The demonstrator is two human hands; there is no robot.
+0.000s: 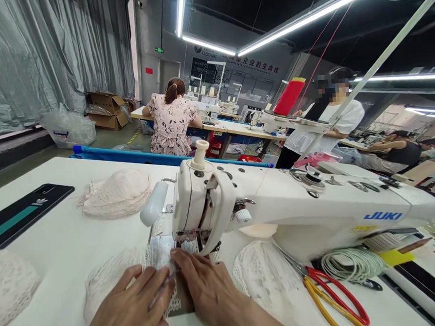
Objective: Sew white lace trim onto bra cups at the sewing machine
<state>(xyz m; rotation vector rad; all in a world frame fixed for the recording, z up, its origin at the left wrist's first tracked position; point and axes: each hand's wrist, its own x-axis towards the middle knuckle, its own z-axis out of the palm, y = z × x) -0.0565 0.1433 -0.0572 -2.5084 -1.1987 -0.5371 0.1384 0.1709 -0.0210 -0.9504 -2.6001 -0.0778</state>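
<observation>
A white lace cup (113, 272) lies partly under the needle area of a white sewing machine (201, 198). My left hand (134, 306) is closed over its right part, fingers bent and pressed onto the lace. Right beside the presser foot, my right hand (210, 286) has its fingers closed on the lace edge; its thumb is hidden. The needle tip and the seam are too covered to make out. Another white lace cup (263, 273) rests under the machine arm, right of my right hand.
Stacked lace cups (116, 194) and another lace piece (11, 288) lie to the left, near a black phone (29, 211). Red-and-yellow-handled scissors (336, 298) and coiled pale cord (352, 265) lie right. A red thread cone (290, 97) stands above; people work beyond.
</observation>
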